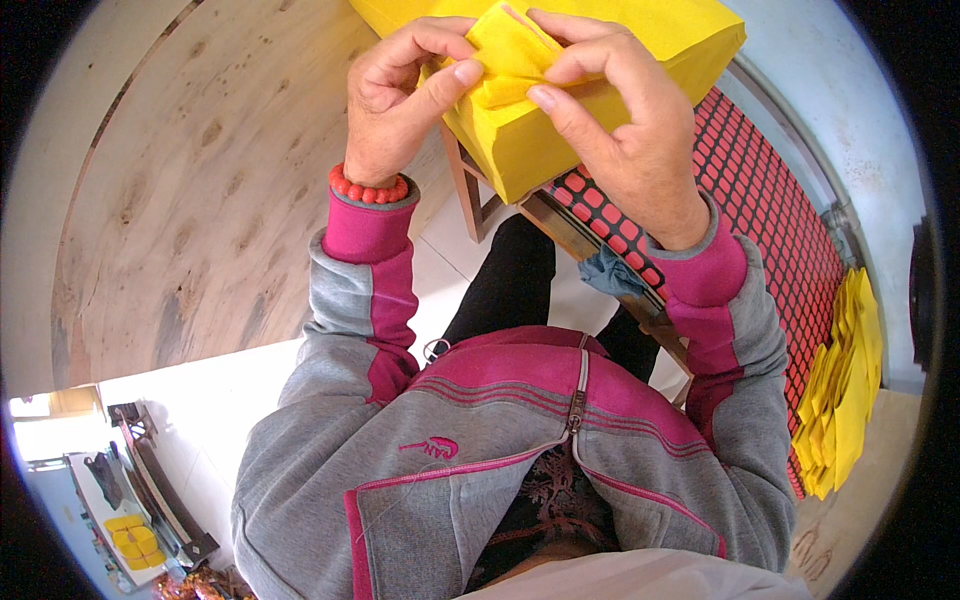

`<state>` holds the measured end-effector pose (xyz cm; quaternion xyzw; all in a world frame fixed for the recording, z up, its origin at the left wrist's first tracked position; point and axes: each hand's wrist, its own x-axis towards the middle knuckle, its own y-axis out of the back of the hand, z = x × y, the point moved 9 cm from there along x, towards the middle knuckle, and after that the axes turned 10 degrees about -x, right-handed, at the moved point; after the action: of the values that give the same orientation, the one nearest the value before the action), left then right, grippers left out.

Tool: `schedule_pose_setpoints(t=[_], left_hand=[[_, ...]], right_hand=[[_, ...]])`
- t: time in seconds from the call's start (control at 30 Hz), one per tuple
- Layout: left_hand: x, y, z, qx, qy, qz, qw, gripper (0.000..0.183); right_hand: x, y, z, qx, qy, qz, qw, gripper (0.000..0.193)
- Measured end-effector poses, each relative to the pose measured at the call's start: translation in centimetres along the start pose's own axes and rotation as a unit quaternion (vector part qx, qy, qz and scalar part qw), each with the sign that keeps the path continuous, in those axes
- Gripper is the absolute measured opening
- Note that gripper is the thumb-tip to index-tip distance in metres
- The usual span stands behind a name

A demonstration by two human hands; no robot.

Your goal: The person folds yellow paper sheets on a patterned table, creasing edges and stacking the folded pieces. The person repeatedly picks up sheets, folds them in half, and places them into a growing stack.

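Up at the top of the head view, a small folded piece of yellow cloth point(510, 55) is bunched between my two hands. My left hand point(395, 95) pinches its left side between thumb and fingers. On its right side my right hand point(635, 125) does the same, thumb and forefinger close together at the fold. Just beneath and behind them spreads a larger yellow fabric piece point(535, 145) with a boxy corner pointing toward me. What supports this large piece is mostly hidden, and whether the small piece is joined to it I cannot tell.
A wooden board point(190, 190) fills the left side. To the right lies a red-and-black patterned surface point(745, 190), with stacked yellow fabric pieces point(840, 380) hanging at its far end. A blue-grey cloth point(610, 272) hangs by the wooden frame. Low left stands a table point(95, 500).
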<state>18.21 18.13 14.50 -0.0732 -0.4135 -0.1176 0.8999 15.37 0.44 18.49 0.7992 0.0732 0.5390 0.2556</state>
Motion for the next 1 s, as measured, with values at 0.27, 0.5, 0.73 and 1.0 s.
schedule_pose_setpoints(t=[0.27,0.5,0.73,1.0], left_hand=[[-0.4,2.1,-1.6,-0.033,0.013,0.073,0.997,0.011],[-0.5,2.2,-1.5,0.008,-0.003,0.029,1.000,0.013],[-0.2,0.8,-0.4,-0.009,-0.038,-0.057,0.998,0.019],[0.0,-0.1,0.0,0.046,-0.025,-0.060,0.997,0.012]], right_hand=[[0.5,0.1,-1.2,-0.038,0.075,0.020,0.996,0.015],[0.4,-0.3,-0.9,-0.061,0.043,-0.021,0.997,0.015],[0.0,-0.2,-0.8,-0.048,0.070,0.051,0.995,0.010],[-0.1,-0.1,-0.9,-0.059,0.076,0.051,0.994,0.013]])
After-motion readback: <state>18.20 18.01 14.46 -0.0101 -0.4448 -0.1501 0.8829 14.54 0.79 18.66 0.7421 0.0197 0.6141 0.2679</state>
